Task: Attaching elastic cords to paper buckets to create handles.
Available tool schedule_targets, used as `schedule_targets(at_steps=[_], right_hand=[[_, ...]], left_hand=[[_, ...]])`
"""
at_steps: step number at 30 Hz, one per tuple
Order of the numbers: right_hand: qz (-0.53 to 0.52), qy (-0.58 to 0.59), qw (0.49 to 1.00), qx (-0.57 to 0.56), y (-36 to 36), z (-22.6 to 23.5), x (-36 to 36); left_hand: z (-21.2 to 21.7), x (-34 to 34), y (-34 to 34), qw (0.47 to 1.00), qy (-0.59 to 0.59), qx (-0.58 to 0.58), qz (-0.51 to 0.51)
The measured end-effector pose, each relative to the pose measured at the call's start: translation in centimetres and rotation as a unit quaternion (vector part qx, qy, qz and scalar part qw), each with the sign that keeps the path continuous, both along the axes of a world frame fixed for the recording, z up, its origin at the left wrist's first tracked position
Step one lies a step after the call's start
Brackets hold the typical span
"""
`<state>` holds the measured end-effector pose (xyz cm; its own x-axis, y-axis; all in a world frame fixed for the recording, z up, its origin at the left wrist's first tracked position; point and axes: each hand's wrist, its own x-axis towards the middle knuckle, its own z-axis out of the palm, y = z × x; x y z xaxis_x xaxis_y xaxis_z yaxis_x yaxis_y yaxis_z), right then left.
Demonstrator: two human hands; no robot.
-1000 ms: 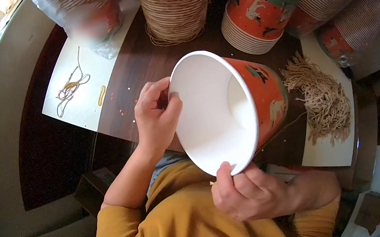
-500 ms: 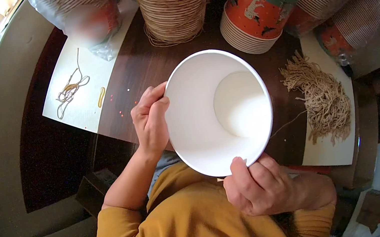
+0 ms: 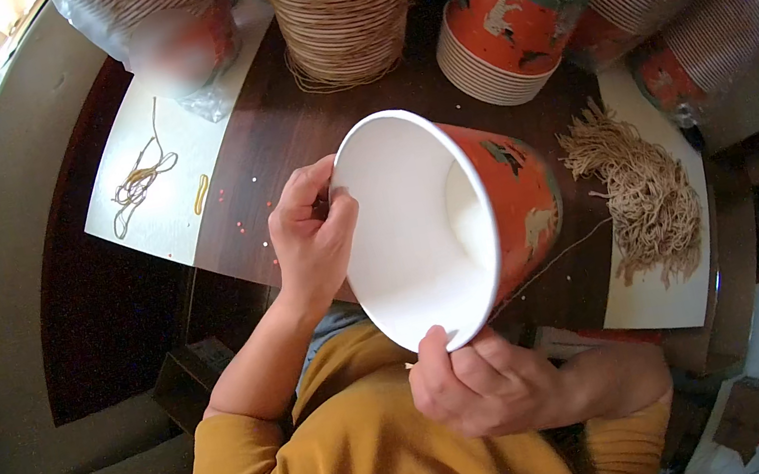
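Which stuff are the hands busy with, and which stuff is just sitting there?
In the hands:
- paper bucket, orange outside and white inside, left hand and right hand gripping its rim
- thin string trailing from the paper bucket

Just lying about:
- bundle of cut strings
- stacks of buckets
- loose strings on white sheet

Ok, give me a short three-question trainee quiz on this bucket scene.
1. True or false: both hands grip the rim of the paper bucket.
2. What lies on the white sheet right of the bucket: A) tan string bundle, B) scissors, C) lids?
3. Which way does the bucket's open mouth face?

Key:
1. True: left hand and right hand hold the rim.
2. A, the string bundle.
3. Toward the person, white inside showing.
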<state>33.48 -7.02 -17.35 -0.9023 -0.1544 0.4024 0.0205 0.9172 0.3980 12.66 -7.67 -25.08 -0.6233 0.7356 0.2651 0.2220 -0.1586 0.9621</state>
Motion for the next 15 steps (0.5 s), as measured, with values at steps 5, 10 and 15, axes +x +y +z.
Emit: schedule_targets(at_steps=[5, 10, 15], right_hand=[[0.013, 0.015, 1.000, -0.002, 0.0, -0.2, 0.0], [-0.016, 0.011, 1.000, -0.001, 0.0, 0.2, 0.3], [-0.025, 0.034, 0.998, -0.039, 0.4, 0.8, 0.8]], left_hand=[[-0.7, 0.1, 0.0, 1.000, -0.006, -0.018, 0.001], [-0.6, 0.2, -0.1, 0.998, 0.063, -0.015, 0.013], [-0.4, 0.6, -0.3, 0.998, -0.064, 0.000, -0.030]])
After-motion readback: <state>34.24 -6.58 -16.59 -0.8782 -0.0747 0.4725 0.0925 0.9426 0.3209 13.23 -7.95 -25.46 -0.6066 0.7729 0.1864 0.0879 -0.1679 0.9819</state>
